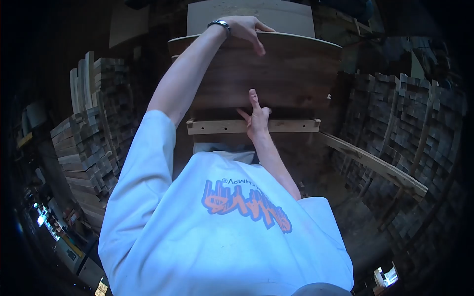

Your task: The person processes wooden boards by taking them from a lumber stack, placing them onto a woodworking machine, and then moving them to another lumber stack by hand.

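Note:
A wide dark-brown wooden panel point(217, 74) with a thin, pale, slightly curved upper edge fills the space before me. My left hand point(244, 30), a dark-banded watch point(220, 24) at its wrist, hooks over that top edge, with the thumb down on the near face. Lower down, my right hand point(258, 118) is at the panel's bottom edge. One digit points up along the face, and the others spread to the sides, partly hidden at the edge. Just below, a pale wooden rail point(291, 126) with several dark holes runs crosswise behind my right hand.
Stacked timber pieces point(81, 148) stand at the left, and more stacked wood blocks point(370, 118) line the right. A long wooden beam point(375, 163) slants down to the right from the rail. Beyond the panel is a pale flat board point(276, 17).

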Motion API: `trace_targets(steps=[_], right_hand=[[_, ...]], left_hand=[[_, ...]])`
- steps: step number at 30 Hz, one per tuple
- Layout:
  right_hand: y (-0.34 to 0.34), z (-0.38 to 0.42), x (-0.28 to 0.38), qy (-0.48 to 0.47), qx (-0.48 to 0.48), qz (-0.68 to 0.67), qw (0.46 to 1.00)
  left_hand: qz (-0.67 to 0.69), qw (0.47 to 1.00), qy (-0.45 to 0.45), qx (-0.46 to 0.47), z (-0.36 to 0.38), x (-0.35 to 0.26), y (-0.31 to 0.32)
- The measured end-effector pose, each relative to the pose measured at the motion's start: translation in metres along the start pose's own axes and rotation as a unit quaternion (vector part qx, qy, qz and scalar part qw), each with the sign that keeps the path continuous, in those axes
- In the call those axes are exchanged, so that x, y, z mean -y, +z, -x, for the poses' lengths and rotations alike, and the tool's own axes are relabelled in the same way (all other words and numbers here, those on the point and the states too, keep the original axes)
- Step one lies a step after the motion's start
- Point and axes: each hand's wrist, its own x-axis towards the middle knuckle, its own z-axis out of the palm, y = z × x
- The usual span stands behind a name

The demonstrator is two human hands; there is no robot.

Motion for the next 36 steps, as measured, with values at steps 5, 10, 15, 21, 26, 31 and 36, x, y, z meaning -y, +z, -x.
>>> trace_targets(steps=[5,10,15,21,26,31,36], right_hand=[[-0.032,-0.007,0.022,0.070,0.029,0.164,0.983],[-0.117,-0.010,0.084,-0.303,-0.101,0.437,0.841],[-0.213,-0.071,0.115,-0.290,-0.080,0.524,0.797],[-0.234,-0.061,0.121,-0.222,-0.023,0.525,0.821],[-0.216,-0.091,0.141,-0.211,-0.098,0.651,0.722],[-0.236,-0.100,0.146,-0.035,0.037,0.389,0.920],[-0.249,-0.084,0.139,0.027,0.064,0.342,0.937]], left_hand=[[-0.324,0.914,-0.055,-0.237,-0.034,0.015,0.054],[-0.172,0.831,0.011,-0.529,0.062,0.042,0.107],[0.124,0.793,-0.238,-0.547,0.201,0.088,0.192],[0.450,0.738,-0.206,-0.459,0.225,0.104,0.217],[0.316,0.820,-0.210,-0.429,0.214,0.124,0.214],[0.491,0.755,-0.182,-0.394,0.226,0.139,0.227],[0.620,0.691,-0.124,-0.351,0.245,0.135,0.247]])
